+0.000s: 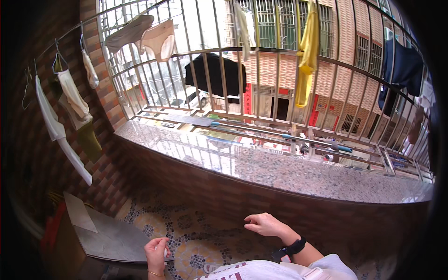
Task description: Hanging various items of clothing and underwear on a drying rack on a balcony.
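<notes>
My left hand (156, 249) is low in the picture, its fingers curled around a small white object (166, 251). Most of that object is hidden in the fist, so its kind is unclear. Beside this hand lies a flat grey panel (112, 238) with a paler sheet on its far corner. Further right, my right hand (265, 224) hangs in the air in front of the brick wall under the sill. Its fingers are bent and apart from the thumb, with nothing between them. A black band (295, 247) circles the right wrist.
A speckled granite sill (280, 173) runs below a metal window grille (217, 24). A long blue-handled pole (252, 130) lies along the grille's base. Yellow clothing (308, 59), a black garment (215, 74) and underwear (157, 40) hang there. More laundry (71, 92) hangs at left.
</notes>
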`<state>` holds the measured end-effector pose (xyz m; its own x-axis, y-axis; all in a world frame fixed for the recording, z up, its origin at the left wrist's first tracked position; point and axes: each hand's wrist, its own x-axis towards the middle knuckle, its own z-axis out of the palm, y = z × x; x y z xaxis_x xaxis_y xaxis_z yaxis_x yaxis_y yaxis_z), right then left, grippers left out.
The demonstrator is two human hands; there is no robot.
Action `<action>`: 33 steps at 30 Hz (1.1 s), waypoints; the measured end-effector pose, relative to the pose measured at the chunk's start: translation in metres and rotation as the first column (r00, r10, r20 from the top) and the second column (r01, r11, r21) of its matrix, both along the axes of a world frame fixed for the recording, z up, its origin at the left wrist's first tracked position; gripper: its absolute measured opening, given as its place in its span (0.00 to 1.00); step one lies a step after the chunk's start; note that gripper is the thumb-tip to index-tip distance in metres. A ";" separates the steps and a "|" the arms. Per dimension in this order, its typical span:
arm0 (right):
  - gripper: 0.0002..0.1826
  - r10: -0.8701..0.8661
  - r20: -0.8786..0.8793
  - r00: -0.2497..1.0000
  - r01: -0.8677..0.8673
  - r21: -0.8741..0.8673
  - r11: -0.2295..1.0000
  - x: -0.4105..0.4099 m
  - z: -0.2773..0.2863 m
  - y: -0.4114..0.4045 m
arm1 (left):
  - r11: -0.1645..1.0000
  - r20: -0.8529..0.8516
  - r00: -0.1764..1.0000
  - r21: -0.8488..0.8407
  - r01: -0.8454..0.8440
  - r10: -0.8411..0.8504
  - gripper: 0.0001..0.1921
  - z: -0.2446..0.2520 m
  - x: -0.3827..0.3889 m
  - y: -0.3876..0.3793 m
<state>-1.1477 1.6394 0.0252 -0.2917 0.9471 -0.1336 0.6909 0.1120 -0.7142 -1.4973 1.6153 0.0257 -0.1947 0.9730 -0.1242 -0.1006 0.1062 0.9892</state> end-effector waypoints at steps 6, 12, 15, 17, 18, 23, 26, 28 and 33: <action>0.22 -0.139 0.068 0.988 0.143 -0.051 0.988 0.124 -0.022 -0.125 | 0.981 0.009 0.981 -0.043 0.192 -0.191 0.13 -0.015 0.135 -0.031; 0.20 -0.487 -0.056 0.872 0.487 -0.006 0.873 0.215 0.000 -0.248 | 0.917 0.135 0.908 0.042 0.396 -0.398 0.22 -0.003 0.286 -0.048; 0.19 -0.706 -0.130 0.696 0.691 -0.145 0.708 0.230 0.009 -0.302 | 0.823 0.201 0.800 0.067 0.564 -0.565 0.25 0.009 0.345 -0.053; 0.19 -0.772 -0.192 0.606 0.756 -0.162 0.634 0.241 -0.011 -0.339 | 0.737 0.238 0.702 0.107 0.668 -0.671 0.26 0.015 0.386 -0.056; 0.20 -0.814 -0.251 0.524 0.803 -0.172 0.570 0.244 -0.020 -0.356 | 0.695 0.266 0.651 0.125 0.708 -0.711 0.27 0.015 0.405 -0.058; 0.19 -0.929 -0.252 0.271 0.883 -0.319 0.344 0.249 -0.046 -0.420 | 0.427 0.330 0.364 0.144 0.893 -0.871 0.26 0.014 0.491 -0.068; 0.20 -0.947 -0.277 0.160 0.907 -0.338 0.252 0.256 -0.046 -0.436 | 0.312 0.257 0.272 0.126 0.942 -0.927 0.24 0.008 0.540 -0.073; 0.19 -0.950 -0.307 0.058 0.932 -0.324 0.161 0.262 -0.035 -0.442 | 0.236 0.291 0.192 0.127 0.963 -0.937 0.22 0.004 0.573 -0.077; 0.17 -0.924 -0.352 -0.147 0.942 -0.333 -0.023 0.274 -0.024 -0.456 | -0.033 0.265 -0.063 0.116 0.993 -0.962 0.14 0.007 0.638 -0.099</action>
